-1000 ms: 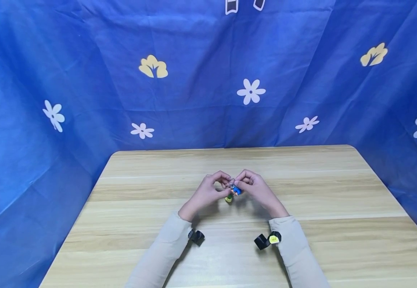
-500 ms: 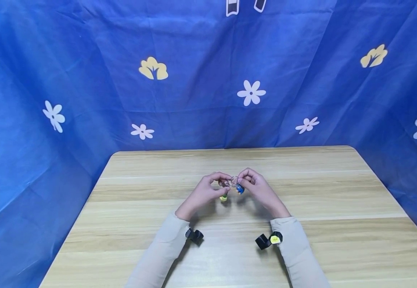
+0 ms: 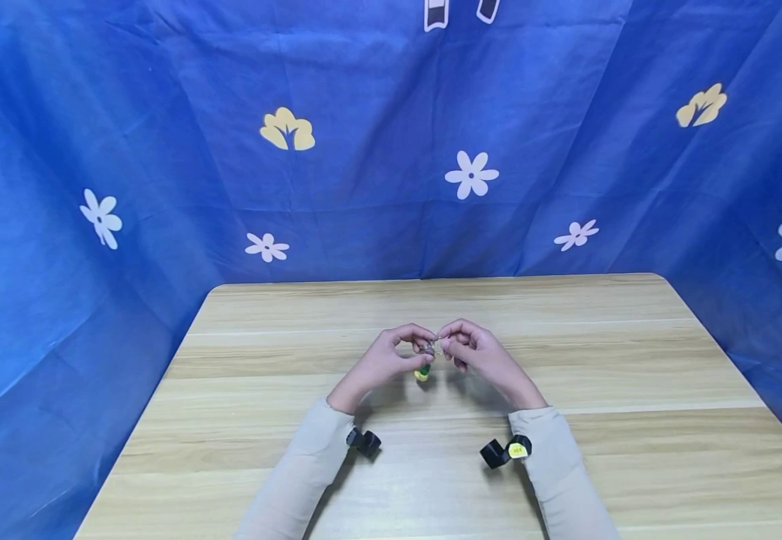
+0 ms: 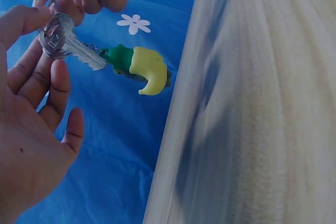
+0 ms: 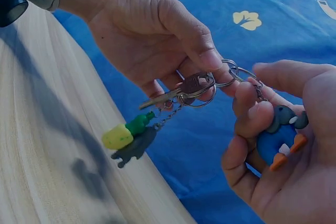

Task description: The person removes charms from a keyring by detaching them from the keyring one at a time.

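My left hand point(image 3: 391, 358) pinches a key ring point(image 5: 201, 100) between thumb and fingers, close over the table. From that ring hang a silver key point(image 4: 84, 51), a green-and-yellow charm point(image 4: 147, 69) and a dark grey animal-shaped charm point(image 5: 135, 149). Facing it, my right hand point(image 3: 480, 352) grips a second metal ring point(image 5: 247, 75) with thumb and index finger. A blue-and-grey elephant keychain charm point(image 5: 278, 137) dangles by a short chain against the right palm. Between the two hands the metal rings overlap in the right wrist view. The head view hides the elephant behind the right hand.
A pale wood-grain table point(image 3: 229, 420) lies under both forearms. Behind it hangs a blue cloth point(image 3: 364, 187) with printed flowers. Black camera mounts point(image 3: 364, 442) sit at both sleeve cuffs.
The hands drew slightly apart, then the right hand came back left toward the left one. The blue elephant charm, seen earlier between the hands, is now hidden in the head view.
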`<action>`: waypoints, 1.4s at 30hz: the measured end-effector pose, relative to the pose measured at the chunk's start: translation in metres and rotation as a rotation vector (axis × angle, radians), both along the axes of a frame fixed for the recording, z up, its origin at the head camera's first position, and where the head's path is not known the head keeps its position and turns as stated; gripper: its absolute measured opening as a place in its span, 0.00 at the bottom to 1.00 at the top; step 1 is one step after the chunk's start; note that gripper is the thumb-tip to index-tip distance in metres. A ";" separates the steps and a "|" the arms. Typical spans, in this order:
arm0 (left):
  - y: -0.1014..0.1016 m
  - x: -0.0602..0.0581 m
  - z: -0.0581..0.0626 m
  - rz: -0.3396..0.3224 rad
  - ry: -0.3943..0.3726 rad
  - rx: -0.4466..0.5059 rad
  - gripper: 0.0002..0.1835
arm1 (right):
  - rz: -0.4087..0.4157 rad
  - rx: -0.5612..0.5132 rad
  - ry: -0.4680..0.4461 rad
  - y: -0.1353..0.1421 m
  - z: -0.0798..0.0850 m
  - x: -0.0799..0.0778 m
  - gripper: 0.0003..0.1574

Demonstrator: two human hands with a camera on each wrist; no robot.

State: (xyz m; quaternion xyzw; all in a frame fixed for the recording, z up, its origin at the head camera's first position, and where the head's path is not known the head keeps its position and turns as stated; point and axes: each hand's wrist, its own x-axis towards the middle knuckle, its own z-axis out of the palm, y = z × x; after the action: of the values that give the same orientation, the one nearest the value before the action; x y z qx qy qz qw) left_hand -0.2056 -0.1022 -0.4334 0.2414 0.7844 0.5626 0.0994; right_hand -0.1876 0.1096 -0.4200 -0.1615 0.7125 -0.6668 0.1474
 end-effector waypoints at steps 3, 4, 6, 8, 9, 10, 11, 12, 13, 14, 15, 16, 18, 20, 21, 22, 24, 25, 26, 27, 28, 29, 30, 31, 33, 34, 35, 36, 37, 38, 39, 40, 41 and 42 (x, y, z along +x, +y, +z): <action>0.000 0.000 0.000 -0.005 0.015 0.000 0.15 | 0.000 0.036 0.001 -0.001 0.000 0.000 0.15; 0.000 0.001 0.000 -0.005 0.024 -0.003 0.15 | -0.002 0.042 0.002 -0.001 0.000 0.001 0.14; 0.000 0.001 0.000 -0.001 0.040 -0.009 0.14 | -0.002 0.042 0.013 0.000 0.000 0.001 0.14; 0.000 0.003 0.001 0.001 0.042 -0.015 0.14 | -0.001 0.027 0.023 -0.001 0.000 0.001 0.14; 0.000 0.003 0.001 -0.002 0.036 -0.012 0.14 | 0.000 0.018 0.027 -0.001 0.001 0.001 0.14; 0.000 0.003 0.001 -0.007 0.024 -0.007 0.14 | 0.001 0.008 0.031 -0.001 0.001 0.002 0.13; 0.001 0.004 0.002 -0.014 0.010 0.001 0.14 | 0.002 -0.003 0.034 -0.001 0.002 0.002 0.13; 0.001 0.004 0.002 -0.024 -0.004 0.011 0.15 | 0.000 -0.014 0.032 -0.001 0.002 0.002 0.13; 0.001 0.004 0.002 -0.036 -0.018 0.026 0.15 | -0.003 -0.022 0.029 -0.001 0.003 0.003 0.12; 0.001 0.004 0.003 -0.048 -0.030 0.040 0.15 | -0.006 -0.030 0.026 0.000 0.004 0.003 0.12; 0.001 0.004 0.003 -0.057 -0.040 0.053 0.16 | -0.012 -0.034 0.021 0.000 0.005 0.004 0.11; 0.001 0.004 0.003 -0.065 -0.047 0.062 0.16 | -0.016 -0.038 0.016 0.000 0.005 0.004 0.11; 0.001 0.005 0.004 -0.081 -0.064 0.078 0.17 | -0.023 -0.043 0.008 0.001 0.006 0.004 0.09; 0.000 0.006 0.005 -0.099 -0.084 0.091 0.19 | -0.026 -0.045 0.006 0.001 0.006 0.004 0.08; -0.001 0.006 0.006 -0.111 -0.096 0.100 0.19 | -0.027 -0.048 0.005 0.001 0.006 0.004 0.08; -0.001 0.007 0.006 -0.121 -0.106 0.106 0.19 | -0.026 -0.051 0.007 0.002 0.006 0.004 0.07; -0.002 0.007 0.008 -0.138 -0.111 0.116 0.20 | -0.024 -0.059 0.010 0.002 0.005 0.004 0.07; -0.002 0.008 0.008 -0.145 -0.107 0.119 0.20 | -0.024 -0.062 0.010 0.002 0.005 0.005 0.06; -0.002 0.008 0.008 -0.151 -0.104 0.121 0.20 | -0.024 -0.066 0.009 0.003 0.005 0.005 0.06; -0.003 0.009 0.009 -0.155 -0.102 0.124 0.19 | -0.023 -0.068 0.011 0.003 0.005 0.005 0.06; -0.003 0.009 0.009 -0.155 -0.098 0.124 0.19 | -0.022 -0.069 0.010 0.003 0.005 0.005 0.05; -0.003 0.010 0.009 -0.158 -0.095 0.129 0.18 | -0.020 -0.070 0.010 0.003 0.005 0.005 0.04; -0.003 0.010 0.009 -0.161 -0.098 0.135 0.18 | -0.016 -0.071 0.009 0.003 0.005 0.006 0.04; -0.003 0.010 0.009 -0.162 -0.099 0.140 0.18 | -0.010 -0.072 0.008 0.003 0.005 0.006 0.04; -0.003 0.011 0.008 -0.163 -0.109 0.156 0.17 | -0.001 -0.070 0.002 0.003 0.006 0.008 0.05; -0.003 0.011 0.008 -0.165 -0.111 0.164 0.17 | 0.005 -0.070 -0.003 0.003 0.007 0.009 0.05; -0.003 0.011 0.007 -0.168 -0.107 0.171 0.17 | 0.010 -0.069 -0.005 0.002 0.007 0.009 0.05; -0.003 0.010 0.007 -0.170 -0.101 0.177 0.17 | 0.014 -0.069 -0.006 0.002 0.008 0.010 0.06; -0.003 0.010 0.006 -0.173 -0.094 0.182 0.17 | 0.016 -0.066 -0.003 0.001 0.008 0.010 0.06; -0.003 0.010 0.005 -0.175 -0.088 0.187 0.17 | 0.017 -0.063 0.002 0.001 0.009 0.011 0.07; -0.003 0.010 0.005 -0.181 -0.081 0.192 0.16 | 0.018 -0.062 0.011 0.000 0.008 0.011 0.07; -0.003 0.010 0.004 -0.184 -0.073 0.197 0.16 | 0.021 -0.062 0.019 0.000 0.008 0.010 0.07; -0.002 0.010 0.004 -0.186 -0.064 0.199 0.16 | 0.022 -0.061 0.028 0.000 0.007 0.010 0.08; -0.002 0.010 0.004 -0.188 -0.064 0.202 0.16 | 0.023 -0.061 0.035 0.000 0.007 0.010 0.09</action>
State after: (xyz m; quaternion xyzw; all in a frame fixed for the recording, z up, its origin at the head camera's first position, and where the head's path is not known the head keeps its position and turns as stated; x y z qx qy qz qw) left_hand -0.1953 -0.1044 -0.4294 0.3045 0.6944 0.6342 0.1517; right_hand -0.1778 0.1096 -0.4133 -0.1857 0.6923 -0.6836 0.1377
